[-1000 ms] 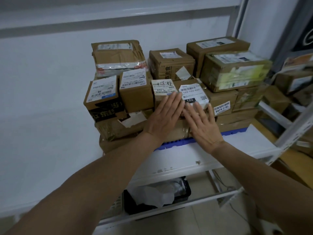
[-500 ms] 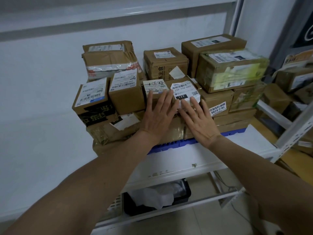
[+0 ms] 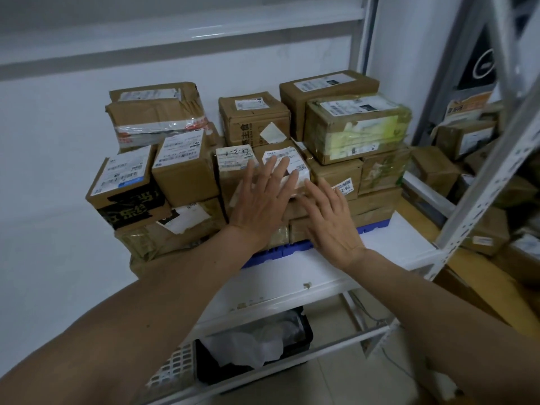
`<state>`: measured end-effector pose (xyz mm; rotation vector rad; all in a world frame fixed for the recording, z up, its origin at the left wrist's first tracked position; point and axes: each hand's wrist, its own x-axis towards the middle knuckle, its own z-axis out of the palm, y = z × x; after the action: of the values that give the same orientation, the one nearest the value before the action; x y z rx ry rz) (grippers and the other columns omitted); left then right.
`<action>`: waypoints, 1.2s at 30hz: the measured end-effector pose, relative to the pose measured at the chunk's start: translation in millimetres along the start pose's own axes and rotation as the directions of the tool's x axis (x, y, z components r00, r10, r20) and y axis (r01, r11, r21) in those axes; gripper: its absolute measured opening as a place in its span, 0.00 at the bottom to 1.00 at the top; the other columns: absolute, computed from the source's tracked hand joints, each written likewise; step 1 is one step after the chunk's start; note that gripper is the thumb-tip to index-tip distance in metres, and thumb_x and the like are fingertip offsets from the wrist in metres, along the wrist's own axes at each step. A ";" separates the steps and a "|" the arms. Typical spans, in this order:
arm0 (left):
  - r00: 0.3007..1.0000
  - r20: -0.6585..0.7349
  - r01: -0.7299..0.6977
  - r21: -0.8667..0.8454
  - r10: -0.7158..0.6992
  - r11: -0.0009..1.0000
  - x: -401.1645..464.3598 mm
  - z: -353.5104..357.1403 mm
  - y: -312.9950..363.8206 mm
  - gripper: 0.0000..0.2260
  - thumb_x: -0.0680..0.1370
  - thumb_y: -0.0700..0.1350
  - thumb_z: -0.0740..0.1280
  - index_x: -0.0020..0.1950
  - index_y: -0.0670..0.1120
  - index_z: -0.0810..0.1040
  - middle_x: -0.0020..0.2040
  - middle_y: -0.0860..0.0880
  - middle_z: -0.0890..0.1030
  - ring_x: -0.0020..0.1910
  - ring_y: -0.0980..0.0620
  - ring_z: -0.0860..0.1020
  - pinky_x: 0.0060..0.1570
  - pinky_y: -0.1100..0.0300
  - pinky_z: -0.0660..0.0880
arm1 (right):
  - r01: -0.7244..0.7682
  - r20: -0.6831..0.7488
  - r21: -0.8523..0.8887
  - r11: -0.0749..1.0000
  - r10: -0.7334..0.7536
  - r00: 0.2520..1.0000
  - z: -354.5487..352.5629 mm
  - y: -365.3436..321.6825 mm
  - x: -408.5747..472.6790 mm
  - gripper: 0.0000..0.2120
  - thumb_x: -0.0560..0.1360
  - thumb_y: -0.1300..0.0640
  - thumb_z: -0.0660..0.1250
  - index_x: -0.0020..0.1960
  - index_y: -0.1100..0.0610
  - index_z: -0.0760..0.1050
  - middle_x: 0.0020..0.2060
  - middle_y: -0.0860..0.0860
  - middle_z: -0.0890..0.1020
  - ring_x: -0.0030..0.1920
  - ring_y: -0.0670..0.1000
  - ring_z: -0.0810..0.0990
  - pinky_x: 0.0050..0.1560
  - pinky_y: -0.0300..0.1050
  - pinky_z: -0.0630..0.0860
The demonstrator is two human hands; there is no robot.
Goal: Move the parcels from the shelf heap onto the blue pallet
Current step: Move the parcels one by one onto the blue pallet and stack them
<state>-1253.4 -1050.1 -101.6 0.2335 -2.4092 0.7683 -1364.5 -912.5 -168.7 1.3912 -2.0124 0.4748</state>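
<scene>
- Left hand, fingers straight and spread, lies flat against the front of the stacked parcels, gripping nothing.
- Right hand, just beside it, also flat and spread on the stack.
- The parcels sit piled on the blue pallet, on a white shelf.
- More boxes crowd the right-hand shelving.

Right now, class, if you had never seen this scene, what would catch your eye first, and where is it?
First, the two hands: the left hand and the right hand lie flat, fingers straight, against the front of the stacked parcels in the middle. Under the stack, the blue pallet shows as a thin edge on the white shelf. To the right, more parcels lie heaped on a neighbouring rack.
</scene>
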 end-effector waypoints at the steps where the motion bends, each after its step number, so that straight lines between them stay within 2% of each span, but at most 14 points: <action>1: 1.000 0.004 -0.007 -0.028 0.007 1.000 5.8 -3.0 5.6 0.35 0.67 0.55 0.76 0.70 0.43 0.72 0.70 0.38 0.71 0.69 0.38 0.69 0.66 0.35 0.66 | -0.101 -0.012 0.084 0.991 0.102 0.995 -3.8 1.2 -4.7 0.33 0.70 0.62 0.71 0.72 0.59 0.63 0.75 0.59 0.59 0.75 0.62 0.55 0.73 0.63 0.58; 3: 1.000 0.019 -0.009 -0.084 0.010 0.996 19.4 -8.2 16.6 0.36 0.67 0.55 0.76 0.71 0.42 0.71 0.70 0.38 0.70 0.70 0.38 0.69 0.67 0.36 0.65 | -0.378 0.010 0.303 0.875 0.393 0.919 -13.0 4.2 -6.8 0.32 0.73 0.57 0.71 0.73 0.60 0.62 0.75 0.59 0.59 0.76 0.61 0.54 0.75 0.58 0.55; 4: 0.999 0.035 -0.010 -0.097 0.014 0.995 26.6 -10.8 21.6 0.37 0.68 0.54 0.76 0.72 0.42 0.69 0.72 0.38 0.69 0.71 0.38 0.67 0.69 0.37 0.62 | -0.538 0.065 0.432 0.724 0.569 0.820 -19.5 7.0 -3.6 0.33 0.74 0.55 0.70 0.74 0.59 0.59 0.76 0.59 0.56 0.76 0.59 0.53 0.75 0.56 0.53; 6: 0.997 0.066 -0.023 -0.109 0.030 0.994 42.6 -15.2 29.0 0.42 0.67 0.54 0.77 0.75 0.42 0.63 0.75 0.38 0.64 0.74 0.39 0.62 0.72 0.41 0.56 | -0.740 0.279 0.620 0.259 0.810 0.517 -21.1 19.9 6.3 0.38 0.75 0.51 0.69 0.77 0.56 0.52 0.77 0.56 0.52 0.77 0.56 0.50 0.76 0.55 0.51; 8: 0.994 0.092 -0.053 -0.130 0.066 0.990 61.7 -19.5 32.7 0.48 0.66 0.56 0.77 0.78 0.43 0.57 0.77 0.38 0.58 0.76 0.39 0.56 0.73 0.43 0.51 | -0.696 0.454 0.704 -0.145 0.845 0.283 -13.2 34.8 16.1 0.46 0.69 0.46 0.73 0.78 0.50 0.51 0.77 0.51 0.56 0.76 0.55 0.57 0.74 0.58 0.59; 11: 0.982 0.130 -0.126 -0.107 0.139 0.986 95.7 -20.4 38.7 0.52 0.68 0.61 0.74 0.79 0.45 0.45 0.79 0.39 0.46 0.78 0.40 0.46 0.74 0.47 0.42 | -0.590 0.573 0.705 -0.394 0.807 0.146 6.2 55.0 19.6 0.58 0.49 0.37 0.78 0.73 0.39 0.54 0.73 0.50 0.66 0.70 0.56 0.69 0.65 0.65 0.70; 13: 0.973 0.155 -0.164 -0.071 0.173 0.984 119.5 -18.9 42.1 0.54 0.68 0.64 0.71 0.79 0.46 0.40 0.79 0.40 0.41 0.78 0.41 0.42 0.74 0.48 0.40 | -0.589 0.620 0.678 -0.440 0.773 0.137 24.4 68.3 17.4 0.63 0.41 0.35 0.80 0.71 0.35 0.53 0.72 0.51 0.67 0.69 0.57 0.71 0.61 0.68 0.72; 16: 0.962 0.207 -0.158 -0.107 0.177 0.982 146.7 -13.7 44.0 0.54 0.68 0.64 0.72 0.79 0.45 0.40 0.79 0.41 0.44 0.78 0.42 0.44 0.74 0.49 0.40 | -0.631 0.670 0.641 -0.437 0.720 0.183 45.4 82.9 19.3 0.65 0.37 0.33 0.80 0.68 0.29 0.50 0.73 0.51 0.66 0.67 0.61 0.72 0.56 0.71 0.73; 21: 0.966 0.214 -0.109 -0.175 0.146 0.978 157.4 -3.4 38.1 0.53 0.66 0.58 0.76 0.79 0.45 0.47 0.77 0.41 0.56 0.76 0.42 0.56 0.75 0.48 0.49 | -0.652 0.679 0.646 -0.397 0.690 0.252 72.7 90.1 20.2 0.60 0.39 0.30 0.78 0.66 0.23 0.52 0.74 0.51 0.65 0.68 0.59 0.70 0.59 0.71 0.71; 26: 0.970 0.168 -0.139 -0.200 0.174 0.970 157.6 4.3 32.3 0.52 0.65 0.58 0.77 0.78 0.44 0.50 0.75 0.41 0.60 0.74 0.41 0.59 0.74 0.48 0.56 | -0.631 0.667 0.664 -0.402 0.700 0.256 73.7 88.7 27.1 0.59 0.37 0.29 0.78 0.64 0.21 0.53 0.72 0.50 0.67 0.66 0.59 0.72 0.60 0.70 0.71; 29: 0.972 0.149 -0.145 -0.223 0.181 0.964 163.0 6.9 31.7 0.50 0.66 0.62 0.75 0.78 0.45 0.52 0.74 0.41 0.61 0.73 0.42 0.61 0.73 0.48 0.57 | -0.646 0.651 0.644 -0.411 0.737 0.180 49.0 81.7 30.6 0.56 0.45 0.36 0.79 0.69 0.29 0.57 0.69 0.47 0.70 0.63 0.58 0.75 0.61 0.62 0.74; 33: 0.985 0.113 -0.091 -0.305 0.131 0.948 184.3 -0.6 36.9 0.42 0.70 0.70 0.63 0.75 0.45 0.59 0.70 0.43 0.69 0.68 0.43 0.67 0.72 0.47 0.58 | -0.658 0.504 0.639 -0.398 0.863 -0.033 28.2 109.7 30.1 0.37 0.61 0.37 0.65 0.67 0.51 0.70 0.64 0.54 0.74 0.59 0.58 0.76 0.61 0.59 0.75; 34: 0.992 0.078 -0.073 -0.336 0.104 0.939 191.3 -2.6 37.1 0.40 0.72 0.70 0.61 0.74 0.45 0.62 0.69 0.43 0.71 0.67 0.43 0.68 0.71 0.48 0.60 | -0.663 0.454 0.647 -0.376 0.889 -0.061 22.5 121.3 32.3 0.33 0.66 0.39 0.64 0.67 0.54 0.70 0.64 0.55 0.74 0.60 0.58 0.76 0.61 0.60 0.74; 36: 0.999 0.027 -0.031 -0.396 0.045 0.918 206.9 -4.3 37.2 0.36 0.74 0.69 0.57 0.72 0.45 0.66 0.68 0.43 0.72 0.66 0.44 0.69 0.69 0.49 0.62 | -0.671 0.398 0.666 -0.325 0.916 -0.048 9.8 145.4 39.8 0.26 0.75 0.45 0.61 0.68 0.57 0.69 0.64 0.55 0.74 0.62 0.58 0.74 0.64 0.59 0.72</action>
<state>-1430.9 -1014.7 5.4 0.0365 -2.5452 0.2782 -1511.3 -891.6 -140.0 -0.4663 -2.2075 2.3134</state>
